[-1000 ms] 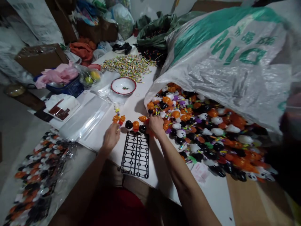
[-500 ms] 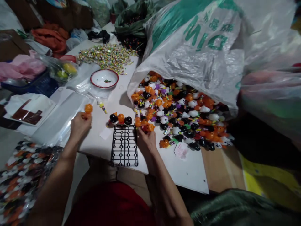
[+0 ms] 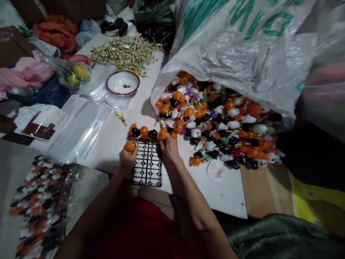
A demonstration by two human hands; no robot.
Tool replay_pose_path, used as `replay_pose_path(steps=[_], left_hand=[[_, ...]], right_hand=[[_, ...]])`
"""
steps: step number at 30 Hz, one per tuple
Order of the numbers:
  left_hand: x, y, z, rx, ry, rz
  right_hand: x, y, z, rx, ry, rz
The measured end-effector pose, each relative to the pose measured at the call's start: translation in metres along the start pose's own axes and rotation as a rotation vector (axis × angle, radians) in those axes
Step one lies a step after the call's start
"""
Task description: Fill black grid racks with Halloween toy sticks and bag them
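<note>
A black plastic grid rack (image 3: 147, 169) lies at the table's front edge, between my two hands. Along its far end sits a row of orange and black figure heads, among them a black head (image 3: 153, 134) and an orange pumpkin head (image 3: 144, 131). My left hand (image 3: 127, 160) is closed on an orange pumpkin-head toy (image 3: 130, 145) at the rack's left side. At the far right corner, my right hand (image 3: 170, 148) pinches another orange pumpkin-head toy (image 3: 162, 134). Its lower part is hidden by the fingers.
A heap of figure-head toys (image 3: 210, 126) spills from a big white sack (image 3: 242, 54) on the right. Behind are a red-rimmed bowl (image 3: 122, 83) and a pile of small colourful tubes (image 3: 121, 54). Clear plastic bags (image 3: 81, 129) lie left; filled packs (image 3: 40, 201) are lower left.
My left hand has moved right and toward me with its pumpkin-head toy, up to the rack. My right hand has brought its toy to the rack's far right corner. The view has shifted slightly.
</note>
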State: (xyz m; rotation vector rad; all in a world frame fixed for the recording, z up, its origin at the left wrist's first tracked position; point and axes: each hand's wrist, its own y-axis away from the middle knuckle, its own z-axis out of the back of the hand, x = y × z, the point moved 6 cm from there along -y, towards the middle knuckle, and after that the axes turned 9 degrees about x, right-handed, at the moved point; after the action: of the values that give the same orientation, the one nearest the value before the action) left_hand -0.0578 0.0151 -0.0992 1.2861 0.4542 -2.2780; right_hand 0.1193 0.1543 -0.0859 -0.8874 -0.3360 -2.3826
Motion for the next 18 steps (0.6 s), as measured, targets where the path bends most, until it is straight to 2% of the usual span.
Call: replay_pose_path(steps=[3,6,10,12,15,17,18], left_hand=[[0.003,-0.002,0.001,0.087,-0.109,-0.028],[0.003,-0.001,0.001,0.153,-0.183,-0.088],[-0.004,-0.004,0.001,0.172,-0.185,-0.133],[-0.007,-0.008,-0.001,0.191,-0.185,-0.116],[-0.007,-0.008,-0.003,0.194,-0.195,-0.094],[-0.002,-0.002,-0.001,0.18,-0.175,-0.075],[-0.001,0.003,0.003,0.17,-0.138,-0.069]], right_hand=[[-0.004,0.001,0.008,0.095,-0.063,0.038],[-0.01,0.003,0.028,0.169,-0.114,0.064],[-0.006,-0.025,0.06,0.069,0.056,0.02],[0.002,-0.051,0.057,0.136,0.21,-0.046],[0.013,-0.078,0.042,0.321,0.335,-0.112],[0.014,-0.076,0.043,0.358,0.349,-0.111],[0.012,-0.068,0.051,0.32,0.343,-0.11]])
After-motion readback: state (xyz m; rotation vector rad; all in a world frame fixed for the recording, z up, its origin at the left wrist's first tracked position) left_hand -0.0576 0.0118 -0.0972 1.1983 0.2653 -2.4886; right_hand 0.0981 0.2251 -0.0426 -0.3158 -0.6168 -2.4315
